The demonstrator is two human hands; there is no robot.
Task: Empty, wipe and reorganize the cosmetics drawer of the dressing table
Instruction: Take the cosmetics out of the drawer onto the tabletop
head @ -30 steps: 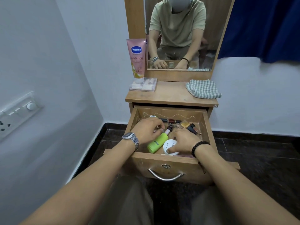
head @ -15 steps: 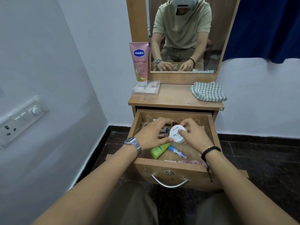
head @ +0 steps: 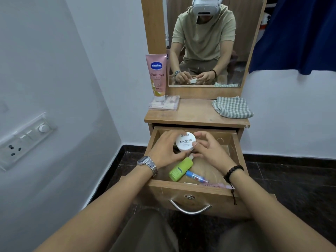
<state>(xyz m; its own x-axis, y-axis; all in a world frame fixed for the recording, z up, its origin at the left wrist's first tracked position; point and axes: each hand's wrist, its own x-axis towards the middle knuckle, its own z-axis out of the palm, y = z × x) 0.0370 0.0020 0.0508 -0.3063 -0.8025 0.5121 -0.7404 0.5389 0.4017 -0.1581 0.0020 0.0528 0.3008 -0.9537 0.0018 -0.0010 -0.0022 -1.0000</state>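
Both the left hand (head: pixel 166 149) and the right hand (head: pixel 206 147) gripped a white nail polish remover jar (head: pixel 185 142) above the open drawer (head: pixel 192 190). A green bottle (head: pixel 180 170) lay inside near the drawer's front edge; a checked cloth (head: pixel 231 109) sat at the bench's (head: pixel 196 115) right back corner.

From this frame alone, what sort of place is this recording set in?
Probably a bedroom corner at home: a wooden dressing table with a mirror, and its open drawer holding cosmetics.
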